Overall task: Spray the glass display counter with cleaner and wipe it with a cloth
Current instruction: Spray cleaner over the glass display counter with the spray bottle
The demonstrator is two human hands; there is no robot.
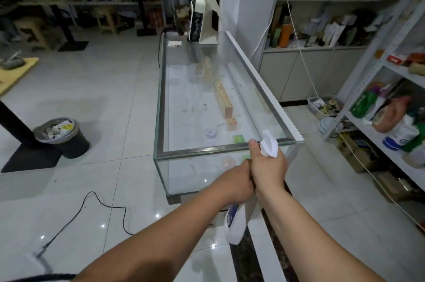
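The glass display counter (264,88) stretches away from me, its near end just past my hands. My right hand (268,166) grips the neck of a white spray bottle (234,224), whose white trigger head (269,143) pokes up toward the counter's near right corner. My left hand (238,180) is pressed against the right one and closed around the bottle's neck just below it. The bottle's body hangs down below both wrists. A crumpled white cloth (174,43) lies on the glass top at the far left end.
A white monitor stand and device (203,19) sit at the counter's far end. A lined black bin (62,137) stands on the tiled floor to the left, a black cable (103,206) trails nearby, and stocked metal shelves (391,109) line the right.
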